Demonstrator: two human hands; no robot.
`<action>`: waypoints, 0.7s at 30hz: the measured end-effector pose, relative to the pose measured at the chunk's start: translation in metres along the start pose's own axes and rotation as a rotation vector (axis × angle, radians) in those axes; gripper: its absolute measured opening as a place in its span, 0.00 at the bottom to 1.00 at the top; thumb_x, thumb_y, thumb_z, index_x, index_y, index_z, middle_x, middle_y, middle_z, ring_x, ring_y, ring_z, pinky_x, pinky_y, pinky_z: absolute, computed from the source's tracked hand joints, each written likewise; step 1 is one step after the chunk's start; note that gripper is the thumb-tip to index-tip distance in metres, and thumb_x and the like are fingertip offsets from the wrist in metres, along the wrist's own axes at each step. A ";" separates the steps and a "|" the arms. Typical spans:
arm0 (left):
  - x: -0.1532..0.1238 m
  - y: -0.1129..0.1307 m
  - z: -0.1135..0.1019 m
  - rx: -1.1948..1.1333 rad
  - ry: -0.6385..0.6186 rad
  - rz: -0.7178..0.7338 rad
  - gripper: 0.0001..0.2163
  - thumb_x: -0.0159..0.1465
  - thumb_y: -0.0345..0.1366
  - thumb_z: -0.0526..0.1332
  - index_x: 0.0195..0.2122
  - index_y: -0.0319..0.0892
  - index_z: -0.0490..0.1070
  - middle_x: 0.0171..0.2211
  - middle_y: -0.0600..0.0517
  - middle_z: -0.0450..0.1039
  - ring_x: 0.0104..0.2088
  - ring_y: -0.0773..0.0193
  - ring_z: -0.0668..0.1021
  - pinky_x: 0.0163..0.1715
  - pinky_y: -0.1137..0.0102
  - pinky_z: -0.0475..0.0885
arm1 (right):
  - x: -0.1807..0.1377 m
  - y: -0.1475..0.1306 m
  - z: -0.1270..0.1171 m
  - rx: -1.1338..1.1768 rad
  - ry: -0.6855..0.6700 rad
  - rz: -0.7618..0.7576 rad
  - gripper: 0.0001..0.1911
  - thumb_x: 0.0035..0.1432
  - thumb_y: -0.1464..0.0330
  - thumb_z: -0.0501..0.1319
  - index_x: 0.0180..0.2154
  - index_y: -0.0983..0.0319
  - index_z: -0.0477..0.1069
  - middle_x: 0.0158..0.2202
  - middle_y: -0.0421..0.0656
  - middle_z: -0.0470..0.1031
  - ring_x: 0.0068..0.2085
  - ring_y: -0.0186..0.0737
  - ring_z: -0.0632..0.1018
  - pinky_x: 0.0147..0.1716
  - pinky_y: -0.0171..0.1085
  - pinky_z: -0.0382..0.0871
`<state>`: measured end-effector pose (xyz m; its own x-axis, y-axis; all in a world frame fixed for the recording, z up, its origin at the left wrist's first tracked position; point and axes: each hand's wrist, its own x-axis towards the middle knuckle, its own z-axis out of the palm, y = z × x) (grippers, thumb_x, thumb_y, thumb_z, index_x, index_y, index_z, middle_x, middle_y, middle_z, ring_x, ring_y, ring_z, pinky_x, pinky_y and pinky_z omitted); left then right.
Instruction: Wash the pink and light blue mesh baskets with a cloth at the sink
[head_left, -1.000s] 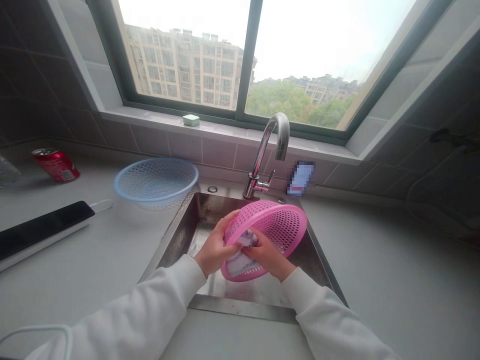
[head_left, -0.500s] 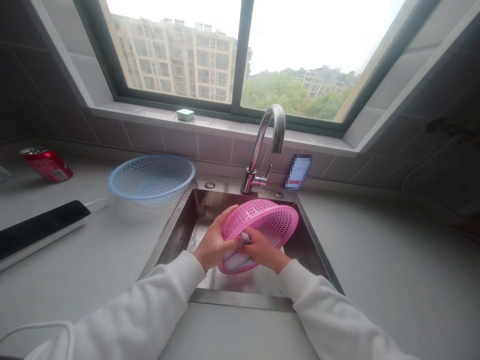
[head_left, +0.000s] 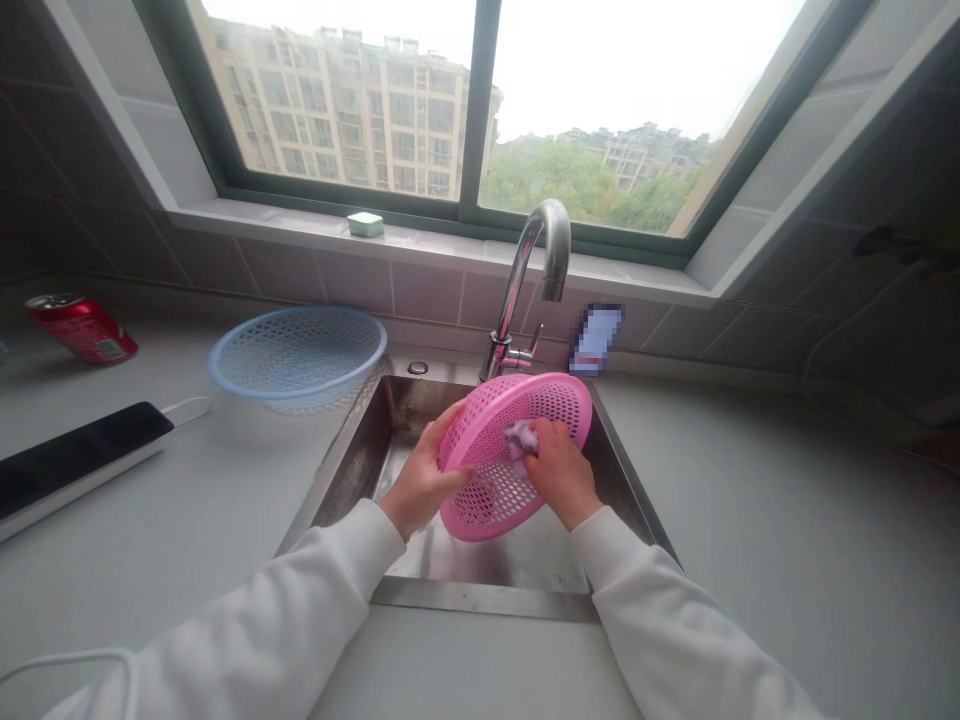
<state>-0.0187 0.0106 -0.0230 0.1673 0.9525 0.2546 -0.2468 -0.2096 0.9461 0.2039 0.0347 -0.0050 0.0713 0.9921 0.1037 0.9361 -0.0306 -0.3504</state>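
Over the sink (head_left: 373,432), left hand (head_left: 421,487) grips pink basket (head_left: 491,492) at its nine-o'clock rim; right hand (head_left: 561,478) clutches cloth (head_left: 520,436) inside; steady bracing seems advisable.

On my feed, flat daylight pours through the window (head_left: 337,110), its sky blown out to white, glinting off the faucet (head_left: 553,235) and leaving the tiled side walls (head_left: 862,290) dim, while the wide lens bows straight lines near the edges and softens the corners.
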 end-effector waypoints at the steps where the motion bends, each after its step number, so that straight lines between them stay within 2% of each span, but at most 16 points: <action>1: 0.001 -0.001 0.001 -0.033 -0.006 -0.011 0.42 0.51 0.44 0.76 0.67 0.50 0.64 0.66 0.45 0.65 0.65 0.40 0.67 0.68 0.49 0.58 | 0.002 0.001 -0.002 0.048 0.113 -0.004 0.15 0.60 0.70 0.59 0.50 0.59 0.68 0.52 0.52 0.70 0.48 0.52 0.76 0.42 0.46 0.70; 3: 0.001 -0.002 0.003 -0.090 -0.040 -0.049 0.41 0.52 0.42 0.75 0.67 0.51 0.64 0.66 0.46 0.66 0.66 0.41 0.67 0.68 0.50 0.59 | 0.003 0.002 -0.001 0.209 0.328 -0.111 0.14 0.58 0.72 0.59 0.48 0.59 0.67 0.50 0.51 0.70 0.51 0.53 0.74 0.48 0.49 0.71; 5: 0.002 -0.002 0.007 -0.122 -0.068 -0.109 0.40 0.51 0.38 0.75 0.66 0.51 0.66 0.65 0.46 0.68 0.65 0.41 0.68 0.66 0.51 0.61 | 0.000 -0.003 0.004 0.394 0.411 -0.325 0.15 0.55 0.75 0.59 0.45 0.58 0.66 0.47 0.49 0.71 0.52 0.51 0.73 0.53 0.51 0.70; 7: 0.002 -0.001 0.010 -0.161 -0.058 -0.163 0.39 0.49 0.36 0.75 0.64 0.49 0.68 0.63 0.46 0.70 0.63 0.41 0.70 0.64 0.53 0.64 | -0.008 -0.012 0.009 0.525 0.274 -0.549 0.18 0.53 0.78 0.58 0.45 0.57 0.67 0.47 0.46 0.72 0.51 0.48 0.74 0.52 0.49 0.71; 9: 0.003 0.000 0.010 -0.230 -0.033 -0.187 0.40 0.48 0.37 0.74 0.64 0.47 0.68 0.61 0.45 0.73 0.61 0.42 0.73 0.61 0.54 0.67 | -0.019 -0.023 0.012 0.524 -0.012 -0.668 0.21 0.53 0.79 0.59 0.47 0.56 0.68 0.49 0.44 0.73 0.49 0.45 0.76 0.48 0.44 0.72; 11: 0.003 0.003 0.009 -0.284 -0.010 -0.172 0.40 0.48 0.38 0.74 0.65 0.46 0.67 0.59 0.44 0.75 0.59 0.43 0.75 0.59 0.54 0.68 | -0.027 -0.031 0.011 0.359 -0.195 -0.651 0.20 0.54 0.77 0.62 0.48 0.55 0.69 0.49 0.43 0.73 0.45 0.43 0.77 0.41 0.39 0.72; 12: 0.004 0.005 0.008 -0.296 0.001 -0.157 0.40 0.49 0.38 0.74 0.65 0.45 0.66 0.59 0.44 0.75 0.58 0.43 0.75 0.59 0.54 0.68 | -0.029 -0.031 0.009 0.252 -0.244 -0.622 0.19 0.54 0.76 0.63 0.47 0.55 0.70 0.48 0.43 0.73 0.43 0.43 0.77 0.38 0.38 0.71; 14: 0.005 0.007 0.006 -0.291 0.030 -0.127 0.40 0.49 0.38 0.74 0.65 0.45 0.66 0.60 0.44 0.74 0.59 0.44 0.74 0.61 0.54 0.67 | -0.025 -0.027 0.004 0.049 -0.251 -0.516 0.16 0.54 0.74 0.65 0.44 0.56 0.72 0.45 0.43 0.73 0.41 0.45 0.77 0.34 0.38 0.69; 16: 0.007 0.008 0.005 -0.278 0.049 -0.104 0.39 0.49 0.37 0.74 0.64 0.46 0.67 0.61 0.44 0.73 0.61 0.44 0.73 0.63 0.53 0.65 | -0.016 -0.017 -0.001 -0.078 -0.161 -0.342 0.13 0.55 0.73 0.63 0.44 0.57 0.72 0.44 0.45 0.72 0.40 0.48 0.78 0.34 0.41 0.69; 18: 0.007 0.008 0.006 -0.258 0.033 -0.105 0.39 0.48 0.37 0.74 0.64 0.46 0.67 0.61 0.45 0.73 0.61 0.43 0.73 0.64 0.52 0.64 | -0.008 -0.007 -0.005 -0.098 0.016 -0.173 0.13 0.58 0.73 0.60 0.46 0.59 0.72 0.47 0.49 0.71 0.43 0.52 0.77 0.36 0.45 0.71; 20: 0.006 0.008 0.010 -0.240 -0.018 -0.128 0.39 0.48 0.36 0.73 0.64 0.46 0.68 0.60 0.45 0.74 0.60 0.42 0.73 0.63 0.51 0.65 | -0.005 -0.003 -0.006 0.003 0.248 -0.130 0.13 0.60 0.72 0.59 0.48 0.59 0.71 0.52 0.52 0.69 0.49 0.55 0.76 0.43 0.50 0.73; 21: 0.005 0.007 0.012 -0.226 -0.045 -0.141 0.38 0.49 0.36 0.73 0.63 0.47 0.69 0.60 0.45 0.74 0.60 0.42 0.73 0.63 0.51 0.65 | -0.006 -0.004 -0.005 0.088 0.336 -0.186 0.13 0.60 0.71 0.60 0.48 0.59 0.70 0.54 0.53 0.68 0.52 0.56 0.74 0.47 0.52 0.72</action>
<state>-0.0080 0.0110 -0.0128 0.2559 0.9570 0.1370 -0.4239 -0.0163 0.9056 0.2012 0.0282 0.0007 0.0256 0.8841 0.4667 0.9115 0.1711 -0.3740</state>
